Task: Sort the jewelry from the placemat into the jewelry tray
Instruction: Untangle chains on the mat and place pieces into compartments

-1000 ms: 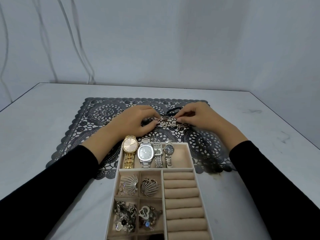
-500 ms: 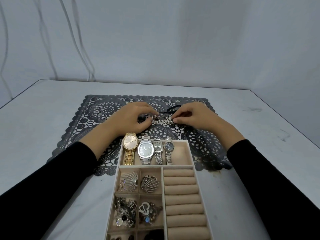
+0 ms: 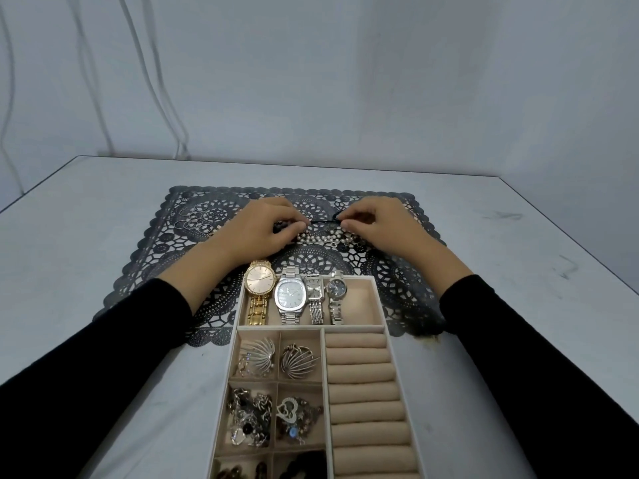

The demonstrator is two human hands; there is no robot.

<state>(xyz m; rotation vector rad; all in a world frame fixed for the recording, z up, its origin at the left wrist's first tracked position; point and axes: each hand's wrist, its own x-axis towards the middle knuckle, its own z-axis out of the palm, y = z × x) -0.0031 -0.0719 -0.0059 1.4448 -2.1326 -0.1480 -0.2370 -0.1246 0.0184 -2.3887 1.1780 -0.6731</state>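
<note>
Two hands sit just beyond the beige compartmented jewelry tray (image 3: 378,305), over the black lace placemat (image 3: 138,264): left hand (image 3: 266,229) and right hand (image 3: 377,226) each pinch, fingertips together, one end of a thin black cord (image 3: 323,221); white pearl strand (image 3: 321,238) lies between cord and tray, thin silver hoops (image 3: 193,219) beyond tray's far-left corner

So left hand (image 3: 266,231) and right hand (image 3: 378,226) each pinch an end of a thin black cord (image 3: 325,221) over the lace placemat (image 3: 397,271), pearl strand (image 3: 320,238) just beside it.
</note>
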